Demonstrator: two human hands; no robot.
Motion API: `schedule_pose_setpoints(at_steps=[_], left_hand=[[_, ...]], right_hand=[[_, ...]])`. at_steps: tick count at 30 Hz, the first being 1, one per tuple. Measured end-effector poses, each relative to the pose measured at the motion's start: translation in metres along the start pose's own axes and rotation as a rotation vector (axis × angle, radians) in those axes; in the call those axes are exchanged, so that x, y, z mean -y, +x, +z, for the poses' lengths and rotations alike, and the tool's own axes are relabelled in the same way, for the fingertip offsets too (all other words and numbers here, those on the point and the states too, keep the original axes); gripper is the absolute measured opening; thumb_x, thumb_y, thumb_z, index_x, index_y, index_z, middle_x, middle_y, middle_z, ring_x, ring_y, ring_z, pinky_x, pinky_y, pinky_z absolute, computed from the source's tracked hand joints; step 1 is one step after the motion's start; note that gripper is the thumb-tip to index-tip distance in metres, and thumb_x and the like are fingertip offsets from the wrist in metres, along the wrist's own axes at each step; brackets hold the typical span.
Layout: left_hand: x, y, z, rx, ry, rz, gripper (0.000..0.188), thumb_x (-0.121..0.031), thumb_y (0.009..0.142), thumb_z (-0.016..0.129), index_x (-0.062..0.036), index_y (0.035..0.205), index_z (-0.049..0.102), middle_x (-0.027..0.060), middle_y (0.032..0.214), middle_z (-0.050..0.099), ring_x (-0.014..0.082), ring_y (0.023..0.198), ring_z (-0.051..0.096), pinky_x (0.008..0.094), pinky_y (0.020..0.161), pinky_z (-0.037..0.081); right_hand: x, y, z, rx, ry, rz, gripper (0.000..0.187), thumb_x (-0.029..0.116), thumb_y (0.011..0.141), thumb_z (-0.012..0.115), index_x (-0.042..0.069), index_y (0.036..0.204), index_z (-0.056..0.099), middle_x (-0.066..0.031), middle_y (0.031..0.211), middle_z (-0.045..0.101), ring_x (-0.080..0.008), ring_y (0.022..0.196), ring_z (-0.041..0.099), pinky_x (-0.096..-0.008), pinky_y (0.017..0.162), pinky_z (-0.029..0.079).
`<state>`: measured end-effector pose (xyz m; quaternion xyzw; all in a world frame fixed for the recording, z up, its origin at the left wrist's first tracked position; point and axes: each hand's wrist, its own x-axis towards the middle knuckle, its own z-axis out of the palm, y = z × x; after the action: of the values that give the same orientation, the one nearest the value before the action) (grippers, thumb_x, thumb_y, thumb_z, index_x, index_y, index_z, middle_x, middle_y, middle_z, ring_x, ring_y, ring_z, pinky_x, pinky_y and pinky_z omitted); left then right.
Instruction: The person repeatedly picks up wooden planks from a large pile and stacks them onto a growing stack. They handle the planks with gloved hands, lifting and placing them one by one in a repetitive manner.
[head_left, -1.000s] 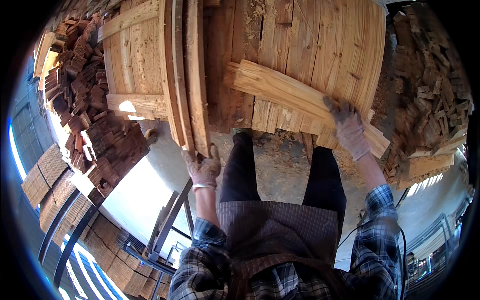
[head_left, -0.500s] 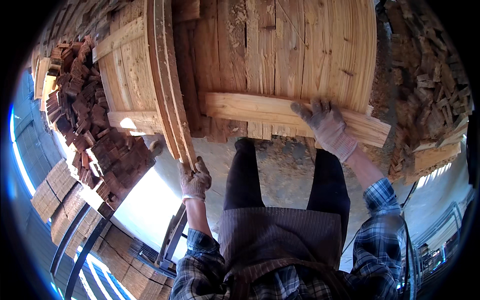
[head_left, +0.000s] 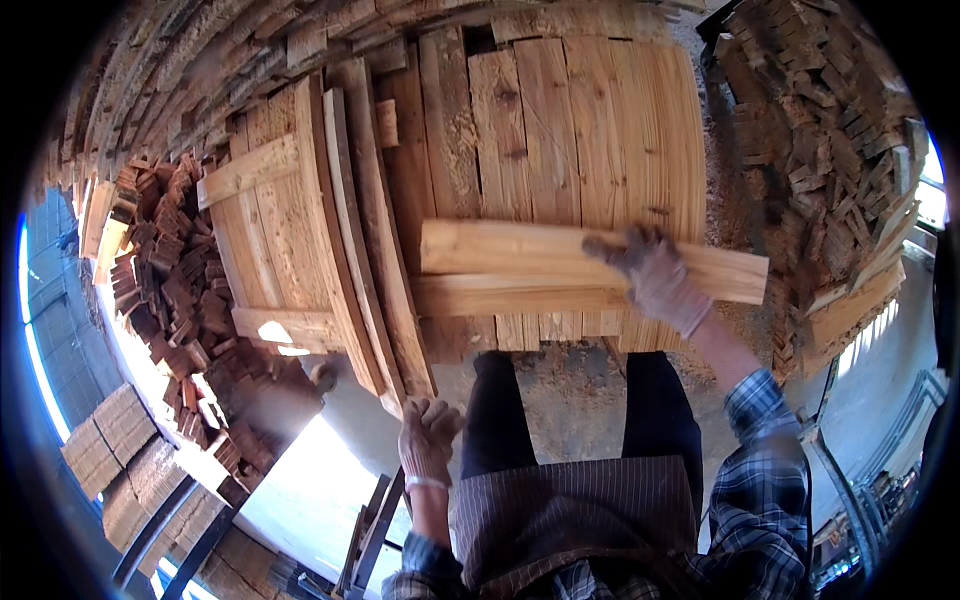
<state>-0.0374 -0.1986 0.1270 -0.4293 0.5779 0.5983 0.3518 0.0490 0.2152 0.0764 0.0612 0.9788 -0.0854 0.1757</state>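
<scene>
The fingers of our right hand (head_left: 668,282) spread over a loose plank (head_left: 510,246) across the planked panel's (head_left: 625,130) near part; our left hand's (head_left: 428,442) curl at narrow boards (head_left: 384,235) left of it. Whether either grips, we cannot tell.

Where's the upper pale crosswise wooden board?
The upper board is right of centre in the head view, under the gloved right hand, above the lower pale crosswise board.
</scene>
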Motion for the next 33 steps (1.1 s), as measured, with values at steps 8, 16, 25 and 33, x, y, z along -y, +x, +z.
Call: schedule_pose_setpoints(at_steps=[8, 16, 25, 33], left_hand=[[-0.131, 0.078, 0.125, -0.352, 1.321, 1.078, 0.098, -0.041, 0.074, 0.076, -0.0044, 0.148, 0.023, 0.0222, 0.150, 0.029, 0.0376, 0.137, 0.030, 0.0432, 0.111, 0.028], [-0.140, 0.099, 0.141, -0.647, 1.579, 1.089, 0.103, -0.048, 0.065, 0.079, -0.0079, 0.145, 0.028, 0.0224, 0.136, 0.045, 0.0422, 0.116, 0.051, 0.0472, 0.093, 0.044], [-0.144, 0.109, 0.132, -0.627, 1.540, 1.203, 0.101, -0.043, 0.060, 0.084, -0.0054, 0.142, 0.036, 0.0231, 0.132, 0.050, 0.0412, 0.114, 0.053, 0.0450, 0.092, 0.045], [-0.138, 0.107, 0.149, -0.636, 1.582, 1.118, 0.100, -0.040, 0.062, 0.084, -0.0035, 0.141, 0.035, 0.0225, 0.134, 0.048, 0.0390, 0.116, 0.052, 0.0431, 0.096, 0.044]], right_hand=[[-0.055, 0.116, -0.046, 0.043, -0.258, 0.051, 0.077, 0.019, 0.081, 0.068, 0.036, 0.146, 0.031, -0.0172, 0.113, 0.050, -0.0232, 0.095, 0.057, -0.0353, 0.080, 0.053], [-0.094, 0.171, -0.061, -0.008, -0.147, 0.107, 0.085, 0.018, 0.074, 0.074, 0.042, 0.143, 0.031, -0.0164, 0.125, 0.047, -0.0328, 0.110, 0.053, -0.0452, 0.091, 0.048], [-0.111, 0.194, -0.039, 0.025, -0.098, 0.170, 0.091, 0.016, 0.068, 0.079, 0.042, 0.143, 0.034, -0.0169, 0.125, 0.047, -0.0357, 0.113, 0.050, -0.0459, 0.094, 0.047], [-0.109, 0.217, -0.030, -0.186, -0.189, 0.092, 0.069, 0.012, 0.079, 0.062, 0.039, 0.139, 0.042, -0.0140, 0.107, 0.055, -0.0300, 0.098, 0.056, -0.0392, 0.072, 0.052]])
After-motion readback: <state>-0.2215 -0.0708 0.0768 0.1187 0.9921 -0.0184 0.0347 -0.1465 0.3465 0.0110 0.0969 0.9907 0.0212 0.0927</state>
